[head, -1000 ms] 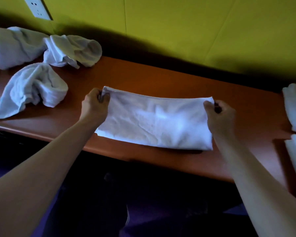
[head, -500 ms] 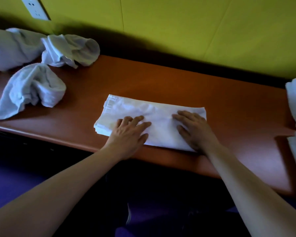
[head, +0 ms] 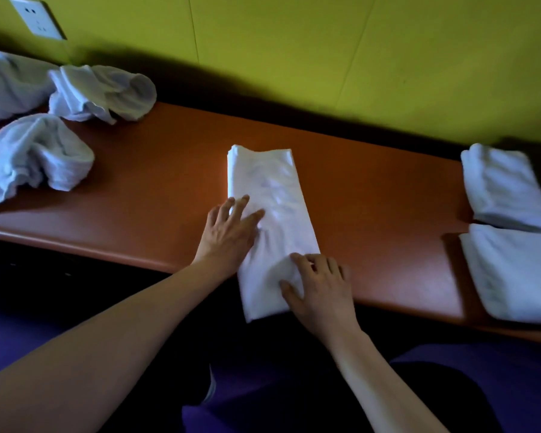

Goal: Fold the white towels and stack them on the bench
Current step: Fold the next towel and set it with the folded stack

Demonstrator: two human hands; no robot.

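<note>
A white towel (head: 270, 195) folded into a long strip lies on the orange-brown bench (head: 156, 195), running away from me, its near end hanging over the front edge. My left hand (head: 228, 232) rests flat on the strip's left side, fingers spread. My right hand (head: 320, 289) grips the near end, thumb under the cloth and fingers on top. Two folded towels lie at the right end: one at the back (head: 503, 185), one nearer me (head: 512, 270). Three crumpled towels lie at the left: one in front (head: 35, 157), one behind it (head: 103, 92), one at the far left (head: 10, 82).
A yellow-green wall (head: 294, 57) rises right behind the bench, with a white socket (head: 36, 18) at the upper left. The bench's front edge runs across the middle of the view; below it are my purple-clad legs (head: 450, 385) and dark floor.
The folded towel has turned from lying crosswise to lying lengthwise away from me. My right hand went from pressing flat to gripping its near end. More of the folded towels at the right shows.
</note>
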